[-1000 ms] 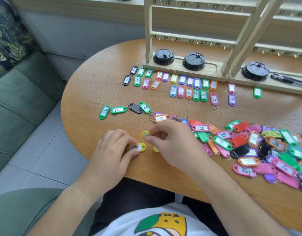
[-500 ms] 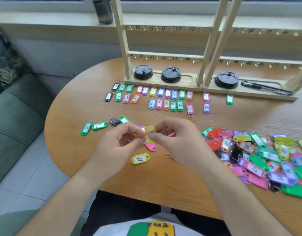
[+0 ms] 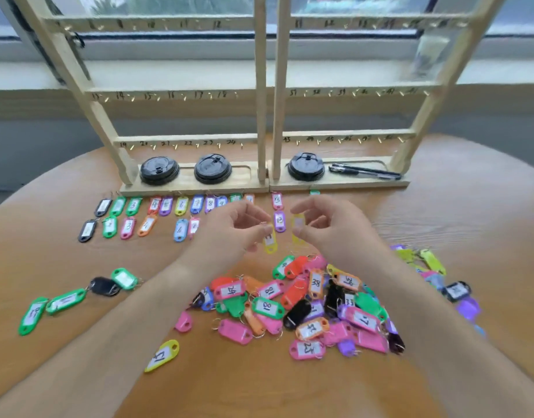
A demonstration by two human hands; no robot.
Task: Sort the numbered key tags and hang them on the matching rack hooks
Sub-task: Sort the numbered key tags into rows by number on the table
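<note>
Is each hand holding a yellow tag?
Yes: the left hand pinches one yellow tag, the right hand a second yellow tag.

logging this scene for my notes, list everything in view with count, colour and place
racks: two, pale wood, far edge
lids: three, black, rack bases
pens: seemingly two, black, right rack base
sorted tags: two rows, mixed colours, before left rack
heap of tags: many, mixed, near right
loose tags: three green, one black, near left
lone tag: one, yellow, near edge
held tags: two, yellow, one per hand
table: one, brown
left hand: pinches one held tag
right hand: pinches the other
</note>
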